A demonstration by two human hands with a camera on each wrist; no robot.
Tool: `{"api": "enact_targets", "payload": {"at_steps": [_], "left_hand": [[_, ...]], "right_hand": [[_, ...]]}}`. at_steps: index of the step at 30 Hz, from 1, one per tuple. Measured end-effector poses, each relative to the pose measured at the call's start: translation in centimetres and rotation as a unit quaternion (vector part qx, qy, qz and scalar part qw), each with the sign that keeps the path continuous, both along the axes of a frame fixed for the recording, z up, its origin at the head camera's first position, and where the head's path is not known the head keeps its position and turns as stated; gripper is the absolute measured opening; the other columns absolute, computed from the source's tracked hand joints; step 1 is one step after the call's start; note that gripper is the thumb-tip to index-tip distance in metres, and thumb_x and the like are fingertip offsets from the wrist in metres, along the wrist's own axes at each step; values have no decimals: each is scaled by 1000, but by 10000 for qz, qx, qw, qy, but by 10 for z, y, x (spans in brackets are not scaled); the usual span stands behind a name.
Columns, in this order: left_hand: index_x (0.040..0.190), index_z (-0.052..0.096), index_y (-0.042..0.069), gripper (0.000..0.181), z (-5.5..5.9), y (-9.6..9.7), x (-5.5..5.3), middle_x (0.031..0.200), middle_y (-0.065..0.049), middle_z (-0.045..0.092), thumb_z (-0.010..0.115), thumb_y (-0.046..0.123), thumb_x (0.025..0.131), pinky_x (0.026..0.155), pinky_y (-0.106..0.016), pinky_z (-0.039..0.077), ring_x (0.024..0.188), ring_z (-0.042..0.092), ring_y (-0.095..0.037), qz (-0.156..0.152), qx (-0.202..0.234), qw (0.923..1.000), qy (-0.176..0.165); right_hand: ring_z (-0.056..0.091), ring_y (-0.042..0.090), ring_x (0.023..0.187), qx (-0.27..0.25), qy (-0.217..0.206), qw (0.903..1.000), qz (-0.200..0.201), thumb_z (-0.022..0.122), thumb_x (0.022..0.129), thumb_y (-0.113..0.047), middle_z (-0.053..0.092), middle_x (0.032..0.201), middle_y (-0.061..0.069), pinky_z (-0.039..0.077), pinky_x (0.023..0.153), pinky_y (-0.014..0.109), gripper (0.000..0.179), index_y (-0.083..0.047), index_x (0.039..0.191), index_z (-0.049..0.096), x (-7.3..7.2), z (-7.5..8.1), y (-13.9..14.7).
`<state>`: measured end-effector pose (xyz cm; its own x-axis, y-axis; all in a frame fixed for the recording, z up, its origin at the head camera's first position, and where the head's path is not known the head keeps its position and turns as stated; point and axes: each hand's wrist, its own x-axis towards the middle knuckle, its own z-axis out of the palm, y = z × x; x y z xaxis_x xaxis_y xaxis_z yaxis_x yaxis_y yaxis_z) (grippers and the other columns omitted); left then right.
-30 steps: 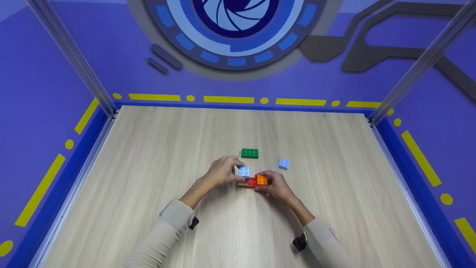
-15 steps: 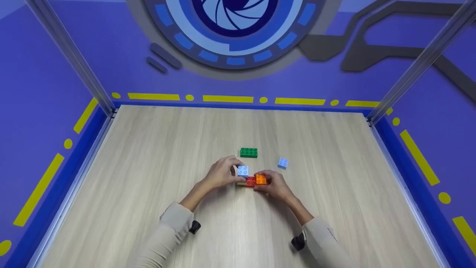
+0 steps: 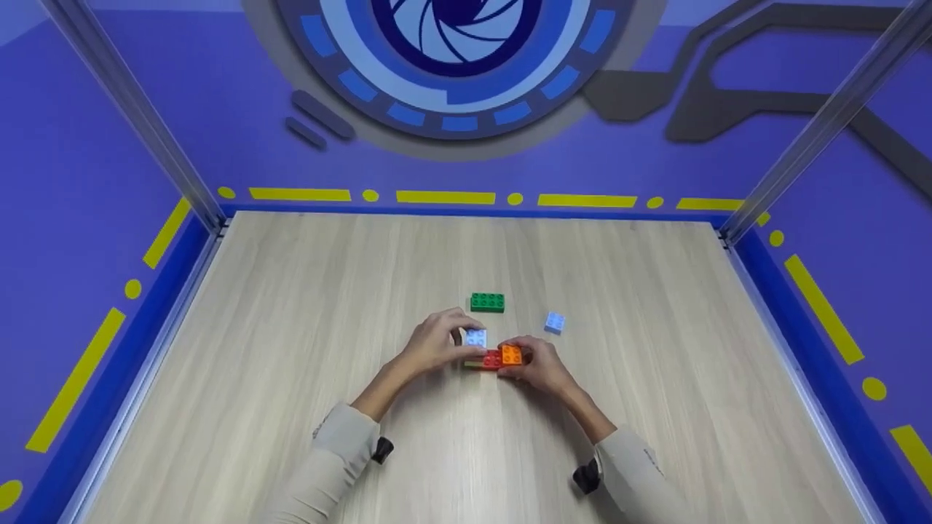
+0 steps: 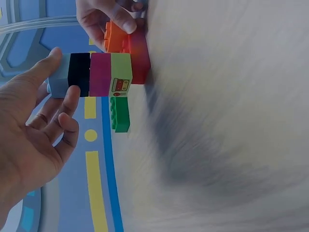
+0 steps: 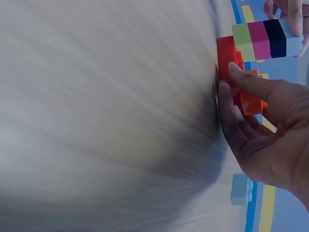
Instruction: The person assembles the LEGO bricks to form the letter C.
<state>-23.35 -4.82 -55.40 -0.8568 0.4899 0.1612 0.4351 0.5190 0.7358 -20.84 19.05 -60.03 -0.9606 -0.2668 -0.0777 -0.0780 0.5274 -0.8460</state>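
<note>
My left hand [image 3: 437, 340] grips a tower of stacked toy building bricks [image 4: 100, 75] by its light blue top brick [image 3: 475, 338]. Below the blue come a black, a magenta and a light green brick [image 4: 121, 72], the last with a printed picture. This tower stands over the left end of a long red brick [image 5: 225, 53]; whether it is pressed onto the studs I cannot tell. On the red brick's right part sits an orange brick [image 3: 511, 354]. My right hand [image 3: 541, 362] holds the red and orange bricks between thumb and fingers, low at the table.
Behind the hands, a green eight-stud brick [image 3: 488, 302] lies on the wooden table [image 3: 349, 269]. A loose light blue brick [image 3: 554, 322] lies to its right. Blue-purple printed walls [image 3: 451, 167] close off the back and sides.
My left thumb reaches slightly further along the tower's near side. The right hand and the red and orange bricks stay in place; the head view shifts a little.
</note>
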Motion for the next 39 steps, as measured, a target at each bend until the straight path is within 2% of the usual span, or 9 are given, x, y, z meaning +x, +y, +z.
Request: {"api": "enact_targets", "payload": {"at_steps": [5, 8, 18, 25, 28, 31, 35, 39], "left_hand": [[115, 77, 14, 38, 4, 7, 1, 103, -3, 70, 85, 33, 83, 71, -26, 45, 85, 62, -18, -37, -435, 9990, -35], [116, 77, 15, 38, 5, 10, 0, 105, -4, 70, 84, 36, 84, 74, -27, 45, 88, 60, -17, -56, -535, 9985, -88], [116, 78, 11, 39, 0, 5, 3, 99, -3, 69, 87, 29, 82, 66, -19, 42, 81, 61, -17, 142, -13, 9995, -277], [115, 77, 11, 39, -4, 4, 2, 101, -4, 70, 86, 29, 82, 67, -20, 45, 81, 62, -16, 87, 137, 9995, -284], [116, 76, 10, 40, -10, 2, 2, 102, -5, 71, 87, 28, 82, 71, -22, 47, 84, 62, -18, 82, 204, 9995, -220], [115, 74, 7, 40, -21, -1, 3, 101, -7, 72, 87, 25, 82, 73, -22, 47, 85, 63, -20, 63, 235, 9995, -177], [111, 73, 6, 37, -34, -3, 5, 100, -8, 71, 87, 23, 81, 71, -20, 49, 82, 64, -19, 64, 427, 9986, -290], [113, 73, 6, 39, -37, -3, 2, 102, -10, 72, 87, 24, 81, 70, -19, 51, 81, 65, -18, -8, 672, 9964, -527]], "right_hand": [[64, 22, 100, 53, 47, 10000, 4, 83, 84, -11, 72, 119, 13, 55, 98, 46, 38, -6, 120, 72, 2, -2, 4], [64, 22, 101, 59, 49, 10000, 14, 83, 84, -11, 72, 118, 13, 55, 97, 46, 38, -5, 119, 72, 2, -2, 5], [64, 24, 105, 87, 173, 9997, 121, 83, 84, -10, 72, 119, 14, 53, 101, 50, 38, -4, 120, 72, 1, -1, 3], [63, 24, 103, 40, 105, 9999, 113, 82, 85, -11, 71, 120, 14, 53, 99, 49, 38, -5, 121, 71, 1, -1, 3], [62, 22, 103, 31, 75, 9999, 73, 82, 85, -11, 71, 120, 13, 53, 99, 48, 38, -6, 122, 71, 1, -1, 1], [61, 21, 103, -13, -22, 9999, 97, 82, 86, -12, 71, 122, 12, 53, 100, 45, 40, -7, 124, 71, 1, -1, 0], [61, 20, 103, -60, -127, 9998, 118, 82, 86, -13, 70, 123, 12, 53, 100, 44, 42, -6, 125, 70, 2, -1, 0], [61, 21, 105, -110, -194, 9997, 33, 81, 86, -11, 70, 124, 12, 52, 103, 47, 42, -7, 126, 70, 1, 0, 1]]}}
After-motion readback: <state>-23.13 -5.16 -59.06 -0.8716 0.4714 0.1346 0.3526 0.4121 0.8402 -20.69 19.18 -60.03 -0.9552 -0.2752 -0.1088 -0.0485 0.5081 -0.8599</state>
